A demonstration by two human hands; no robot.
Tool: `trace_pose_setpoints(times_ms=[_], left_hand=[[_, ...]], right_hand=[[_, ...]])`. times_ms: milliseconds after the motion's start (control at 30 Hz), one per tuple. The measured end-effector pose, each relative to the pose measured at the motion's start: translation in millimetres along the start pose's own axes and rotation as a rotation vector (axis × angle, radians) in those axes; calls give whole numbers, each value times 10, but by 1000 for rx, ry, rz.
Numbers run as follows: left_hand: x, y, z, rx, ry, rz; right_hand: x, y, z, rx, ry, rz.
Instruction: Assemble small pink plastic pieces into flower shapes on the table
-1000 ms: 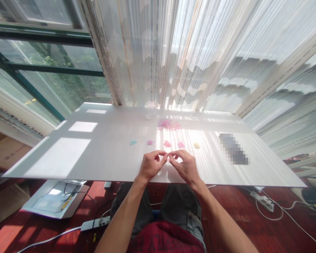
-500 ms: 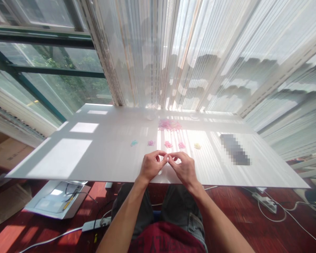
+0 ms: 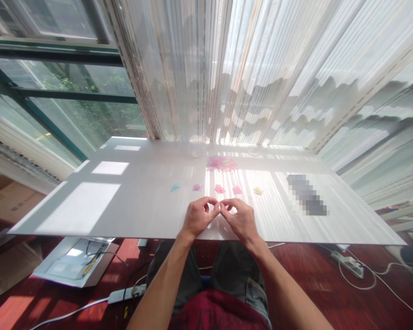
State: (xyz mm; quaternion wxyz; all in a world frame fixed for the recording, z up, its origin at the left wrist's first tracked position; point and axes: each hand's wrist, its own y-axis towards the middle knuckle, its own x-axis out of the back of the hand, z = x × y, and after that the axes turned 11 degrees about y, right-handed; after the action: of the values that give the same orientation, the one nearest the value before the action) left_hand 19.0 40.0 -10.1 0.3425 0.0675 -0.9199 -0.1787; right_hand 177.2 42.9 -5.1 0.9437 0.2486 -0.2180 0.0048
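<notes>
My left hand (image 3: 200,215) and my right hand (image 3: 240,216) meet fingertip to fingertip above the near part of the white table (image 3: 147,206). Each one is closed in a pinch of thumb and forefinger. Whatever lies between the fingertips is too small to make out. Just beyond the hands runs a row of little piles: a teal pile (image 3: 175,187), a purple pile (image 3: 197,187), a red-pink pile (image 3: 220,189), a pink pile (image 3: 237,189) and a yellow pile (image 3: 258,190). Behind them lies a larger mixed pink pile (image 3: 222,163) of small thin pieces.
A blurred-out dark oblong thing (image 3: 308,195) lies on the table's right side. Near the back edge stand faint clear round containers (image 3: 197,149). Sheer curtains (image 3: 199,68) hang behind. Below are a white box (image 3: 74,261) and power strips (image 3: 347,264) with cables.
Both hands keep nearly the same pinched pose, fingertips together. The view has shifted very slightly; the piles look unchanged.
</notes>
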Motion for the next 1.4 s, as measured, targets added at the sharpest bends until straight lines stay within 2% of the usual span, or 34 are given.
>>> trace_pose_setpoints(times_ms=[467,867,1000,1233,1400], left_hand=[[3,-12,14,-20,-8,24],[-8,-21,26,-53,3,42],[-6,-23,11,-53,3,28],[-33,-32,17,-70,5,-34],[-32,-26,16,-55,-3,-33]], right_hand=[[84,38,-13,80,-68,78],[155,109,-24,212,-143,162],[156,101,20,137,-128,156],[127,91,81,-117,101,65],[102,77,75,-146,107,45]])
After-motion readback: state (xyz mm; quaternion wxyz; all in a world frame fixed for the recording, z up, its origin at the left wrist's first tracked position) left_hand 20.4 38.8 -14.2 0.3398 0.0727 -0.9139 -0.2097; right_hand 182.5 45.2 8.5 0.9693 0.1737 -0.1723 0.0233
